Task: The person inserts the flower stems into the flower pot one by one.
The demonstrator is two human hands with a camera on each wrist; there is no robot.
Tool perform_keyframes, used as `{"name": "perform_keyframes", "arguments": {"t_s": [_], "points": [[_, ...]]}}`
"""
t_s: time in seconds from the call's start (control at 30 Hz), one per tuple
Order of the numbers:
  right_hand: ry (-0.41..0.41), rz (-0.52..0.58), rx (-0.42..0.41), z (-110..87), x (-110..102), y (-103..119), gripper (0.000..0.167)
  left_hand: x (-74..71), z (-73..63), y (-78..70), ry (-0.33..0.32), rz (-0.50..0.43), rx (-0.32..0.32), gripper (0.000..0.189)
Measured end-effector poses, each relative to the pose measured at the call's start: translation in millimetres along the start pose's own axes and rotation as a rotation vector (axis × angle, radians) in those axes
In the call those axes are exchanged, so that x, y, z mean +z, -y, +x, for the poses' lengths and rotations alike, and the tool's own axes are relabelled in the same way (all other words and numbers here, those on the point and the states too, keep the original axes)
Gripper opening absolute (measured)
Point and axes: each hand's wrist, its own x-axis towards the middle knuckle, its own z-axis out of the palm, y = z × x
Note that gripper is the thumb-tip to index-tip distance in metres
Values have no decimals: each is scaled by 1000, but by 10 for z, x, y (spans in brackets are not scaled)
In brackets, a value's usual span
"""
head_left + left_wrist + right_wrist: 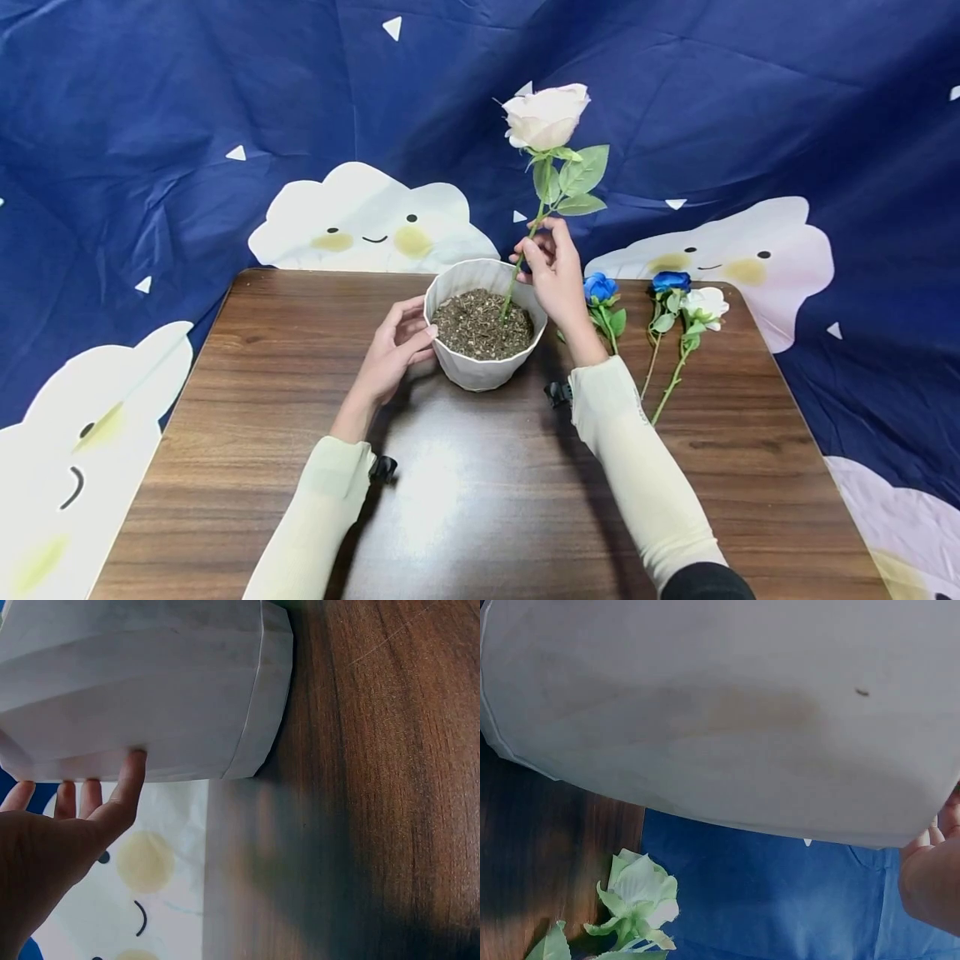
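Observation:
A white faceted flowerpot [483,372] filled with dark soil [480,325] stands on the table. My right hand [553,267] pinches the green stem of a pale pink rose [547,117] above the pot's right rim. The stem's lower end meets the soil, and the bloom stands upright, leaning slightly right. My left hand [393,346] rests against the pot's left side. In the left wrist view its thumb [129,787] and fingertips touch the pot wall without wrapping round it. Only part of the right hand [934,874] shows at the right wrist view's edge; the pot hides the rest.
Right of the pot, a blue rose [600,287], another blue rose [670,282] and a white rose [705,307] lie on the brown wooden table [285,400]. A dark blue cloth [420,100] with smiling clouds hangs behind the table and along its sides.

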Motion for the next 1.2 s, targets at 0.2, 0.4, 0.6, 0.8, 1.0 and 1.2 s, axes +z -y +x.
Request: {"name": "perform_keyframes", "arguments": {"t_s": [0.2, 0.4, 0.6, 0.8, 1.0, 1.2], "points": [[16, -27, -10, 4, 15, -42, 25, -2, 11, 13, -2, -3, 0, 55], [10, -94, -37, -10, 50, -96, 23, -7, 18, 25, 0, 2, 2, 54], [-7, -116, -53, -27, 58, -106, 21, -1, 21, 24, 0, 2, -4, 54], [-3, -115, -42, -51, 53, -97, 22, -5, 18, 24, 3, 1, -4, 54], [3, -150, -57, -129, 84, 137, 21, -10, 13, 21, 6, 2, 1, 55], [1, -214, -80, -181, 113, 247, 15, -3, 21, 42, 0, -3, 11, 55]]}}
